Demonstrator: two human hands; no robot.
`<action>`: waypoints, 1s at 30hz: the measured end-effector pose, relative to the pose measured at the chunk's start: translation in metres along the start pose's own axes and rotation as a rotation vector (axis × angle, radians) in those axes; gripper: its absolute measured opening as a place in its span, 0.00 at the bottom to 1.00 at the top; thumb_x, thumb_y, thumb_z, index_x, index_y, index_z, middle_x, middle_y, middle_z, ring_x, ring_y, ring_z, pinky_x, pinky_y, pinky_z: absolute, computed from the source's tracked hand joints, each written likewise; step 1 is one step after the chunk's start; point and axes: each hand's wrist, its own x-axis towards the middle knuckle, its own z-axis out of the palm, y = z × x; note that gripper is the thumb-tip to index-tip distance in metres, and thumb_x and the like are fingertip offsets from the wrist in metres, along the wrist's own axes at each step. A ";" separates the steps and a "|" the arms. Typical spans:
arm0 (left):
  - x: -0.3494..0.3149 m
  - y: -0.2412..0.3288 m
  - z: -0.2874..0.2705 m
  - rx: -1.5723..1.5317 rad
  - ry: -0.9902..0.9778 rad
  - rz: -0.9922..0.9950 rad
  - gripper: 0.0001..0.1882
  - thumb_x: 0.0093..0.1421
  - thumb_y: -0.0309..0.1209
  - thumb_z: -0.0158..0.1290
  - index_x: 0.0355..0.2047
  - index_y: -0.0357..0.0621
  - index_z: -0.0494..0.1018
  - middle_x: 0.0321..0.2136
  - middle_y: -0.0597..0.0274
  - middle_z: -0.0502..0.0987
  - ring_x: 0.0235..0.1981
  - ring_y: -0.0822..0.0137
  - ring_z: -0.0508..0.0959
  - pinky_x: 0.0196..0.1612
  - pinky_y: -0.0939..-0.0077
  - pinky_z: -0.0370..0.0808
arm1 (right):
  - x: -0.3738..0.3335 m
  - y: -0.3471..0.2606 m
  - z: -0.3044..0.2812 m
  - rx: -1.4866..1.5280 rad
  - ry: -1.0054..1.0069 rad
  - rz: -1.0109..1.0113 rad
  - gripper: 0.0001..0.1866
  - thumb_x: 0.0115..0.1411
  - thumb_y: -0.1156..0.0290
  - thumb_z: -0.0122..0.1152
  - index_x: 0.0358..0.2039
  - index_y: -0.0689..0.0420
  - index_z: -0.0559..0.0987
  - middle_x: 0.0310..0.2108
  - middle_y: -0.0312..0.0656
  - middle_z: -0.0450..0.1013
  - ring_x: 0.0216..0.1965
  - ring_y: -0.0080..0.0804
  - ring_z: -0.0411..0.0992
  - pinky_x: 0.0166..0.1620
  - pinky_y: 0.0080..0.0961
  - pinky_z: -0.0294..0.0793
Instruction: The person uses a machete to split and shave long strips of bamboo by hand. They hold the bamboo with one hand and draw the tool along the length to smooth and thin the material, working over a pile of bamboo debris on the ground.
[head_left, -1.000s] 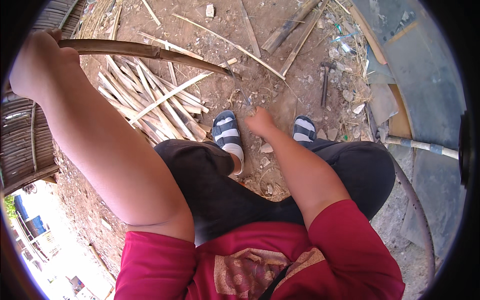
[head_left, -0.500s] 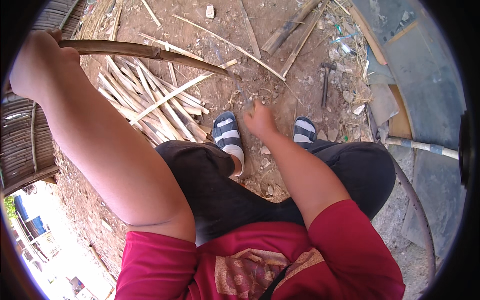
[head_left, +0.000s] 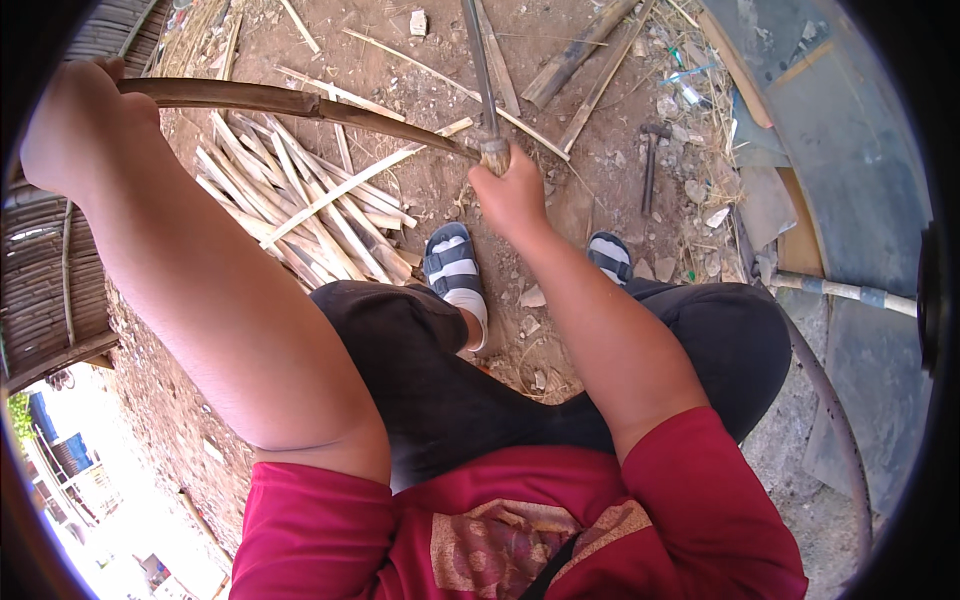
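At the upper left, my left hand (head_left: 90,130) is closed round one end of a long, curved bamboo strip (head_left: 260,97). The strip reaches across to the right, and its far end comes up to my right hand (head_left: 512,195). Wrapped in that hand is the wooden handle of a long-bladed knife (head_left: 481,70), its narrow blade pointing away from me toward the top edge. The strip's end meets the knife near the base of the blade; whether they touch I cannot tell.
A pile of split bamboo strips (head_left: 300,200) lies left of my sandalled feet (head_left: 455,265). On the dirt at right is a hammer (head_left: 650,170). Beyond lie a thick pole (head_left: 580,55) and loose slats. Grey sheets (head_left: 860,150) line the right side; a woven bamboo panel (head_left: 55,270) stands left.
My right hand has moved up and slightly left, to the strip's far end. The knife blade, blurred before, now shows clearly and points away. My left hand and the strip have hardly moved.
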 end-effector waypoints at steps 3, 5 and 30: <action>0.019 -0.021 0.041 -0.369 0.068 -0.072 0.18 0.52 0.21 0.65 0.42 0.55 0.85 0.41 0.78 0.85 0.41 0.76 0.83 0.51 0.81 0.78 | -0.010 0.017 0.000 -0.102 -0.009 -0.112 0.19 0.53 0.64 0.63 0.43 0.62 0.77 0.35 0.58 0.79 0.40 0.58 0.79 0.44 0.47 0.77; 0.026 -0.020 0.045 -0.539 0.067 -0.138 0.17 0.53 0.21 0.64 0.43 0.54 0.84 0.42 0.77 0.85 0.41 0.76 0.83 0.51 0.81 0.78 | -0.023 0.065 -0.001 -0.375 -0.147 0.036 0.21 0.54 0.63 0.64 0.46 0.62 0.77 0.36 0.58 0.80 0.42 0.57 0.79 0.46 0.46 0.77; 0.013 -0.009 0.022 -0.243 -0.008 -0.077 0.19 0.54 0.15 0.56 0.43 0.49 0.84 0.41 0.70 0.86 0.40 0.73 0.84 0.48 0.80 0.80 | -0.031 0.043 0.004 -0.200 -0.057 -0.038 0.20 0.54 0.60 0.63 0.43 0.60 0.78 0.38 0.59 0.79 0.44 0.59 0.77 0.48 0.48 0.76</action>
